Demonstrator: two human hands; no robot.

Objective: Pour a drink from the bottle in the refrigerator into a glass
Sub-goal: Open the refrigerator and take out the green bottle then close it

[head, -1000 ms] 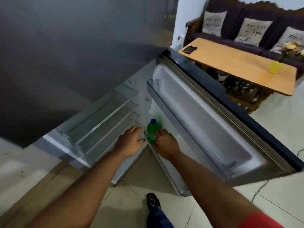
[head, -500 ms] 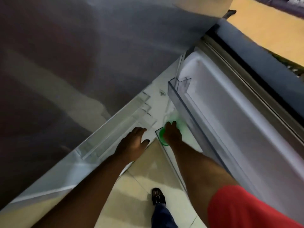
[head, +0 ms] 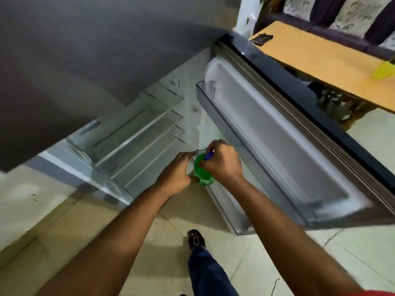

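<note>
A green bottle (head: 202, 173) with a blue cap (head: 209, 155) stands at the near end of the lower bin (head: 222, 210) of the open refrigerator door. My right hand (head: 222, 164) is closed over its neck and cap from above. My left hand (head: 176, 175) is curled against the bottle's left side and the clear corner of that bin; whether it grips anything is unclear. No glass is plainly visible.
The refrigerator (head: 136, 133) stands open with bare glass shelves on the left. Its door (head: 277, 146) swings out to the right, with an upper door bin (head: 206, 88). Behind the door are a wooden table (head: 320, 58) and a sofa. My foot (head: 195, 240) is on the tiled floor.
My left hand left the shelf edge and came up against the bottle. My right hand shifted from the bottle's side to its neck and cap. The view dipped, then rose again.
</note>
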